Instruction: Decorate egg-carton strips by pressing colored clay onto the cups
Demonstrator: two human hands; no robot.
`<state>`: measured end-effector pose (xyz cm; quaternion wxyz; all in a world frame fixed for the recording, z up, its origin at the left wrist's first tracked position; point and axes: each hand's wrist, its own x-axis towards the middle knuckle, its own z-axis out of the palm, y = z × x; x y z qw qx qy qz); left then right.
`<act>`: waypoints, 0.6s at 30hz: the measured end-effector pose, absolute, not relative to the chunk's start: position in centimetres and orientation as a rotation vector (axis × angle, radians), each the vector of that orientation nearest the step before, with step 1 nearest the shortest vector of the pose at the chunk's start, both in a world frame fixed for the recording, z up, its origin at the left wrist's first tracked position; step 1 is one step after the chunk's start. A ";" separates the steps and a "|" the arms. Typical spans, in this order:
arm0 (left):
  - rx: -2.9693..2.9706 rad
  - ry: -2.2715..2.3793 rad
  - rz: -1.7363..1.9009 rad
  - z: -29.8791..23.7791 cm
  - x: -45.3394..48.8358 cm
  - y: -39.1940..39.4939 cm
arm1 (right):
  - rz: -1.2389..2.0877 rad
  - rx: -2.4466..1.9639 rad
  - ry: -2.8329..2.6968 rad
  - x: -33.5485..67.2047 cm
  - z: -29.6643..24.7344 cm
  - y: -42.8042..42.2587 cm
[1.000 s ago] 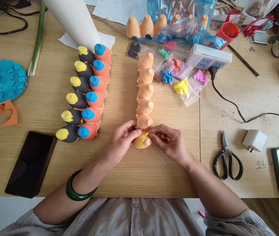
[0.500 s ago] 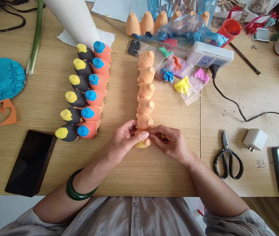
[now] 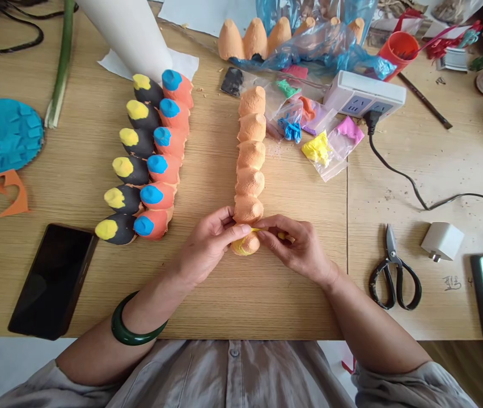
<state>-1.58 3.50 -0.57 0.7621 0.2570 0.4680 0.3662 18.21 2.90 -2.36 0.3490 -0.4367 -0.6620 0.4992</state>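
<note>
Both of my hands meet at the near end of an orange egg-carton strip [image 3: 248,164] lying lengthwise on the worktop [image 3: 267,300]: my left hand [image 3: 207,243] pinches the last cone from one side with thumb and forefinger, while my right hand [image 3: 296,246] presses a bit of yellow clay [image 3: 244,245] against it from the other, fingers closed on the soft lump. Yellow shows only on that nearest cone; the five cones beyond it are bare orange, so by my reckoning the colouring of this strip is barely begun. To my left sit the finished rows [image 3: 145,161], six black cones tipped yellow and six orange cones tipped blue, lying side by side and touching. Small bags of clay [image 3: 318,139] in yellow, blue, pink and green lie just past the strip near a white power strip [image 3: 363,93], and more plain cones [image 3: 254,38] wait at the far edge by blue plastic wrap. Black scissors [image 3: 394,272] and a white charger plug [image 3: 441,241] rest to my right, a dark phone [image 3: 52,280] to my left, and a green bangle [image 3: 128,331] rides my left wrist.
</note>
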 end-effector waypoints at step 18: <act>0.421 0.889 0.835 -0.8 -1.9 3.6 | 1.594 -1.252 -1.142 17.9 -2.1 3.0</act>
